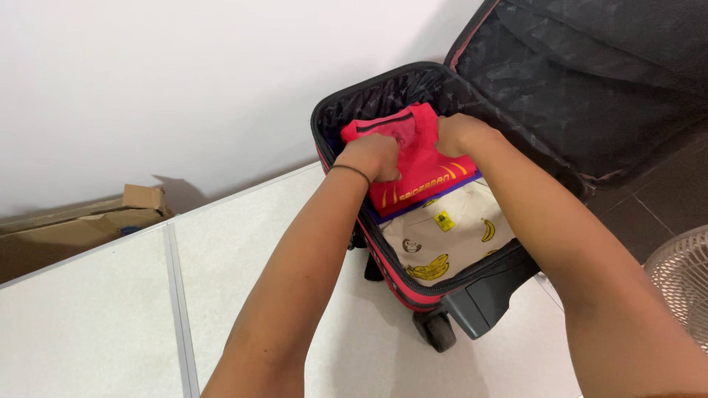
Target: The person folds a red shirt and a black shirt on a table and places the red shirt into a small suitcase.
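A small black suitcase (483,298) with red trim lies open on the floor, its lid (590,81) leaning back. Inside, a folded red garment (417,158) with yellow print lies on top of a cream cloth (450,239) patterned with bananas and monkeys. My left hand (376,156), with a dark band on the wrist, grips the red garment's left side. At the garment's right side, my right hand (456,134) is closed on the fabric. Both hands press it down into the case.
A flattened cardboard box (81,228) lies against the white wall at the left. Pale floor tiles (96,324) run under the case. The grille of a fan (682,276) shows at the right edge, over darker flooring.
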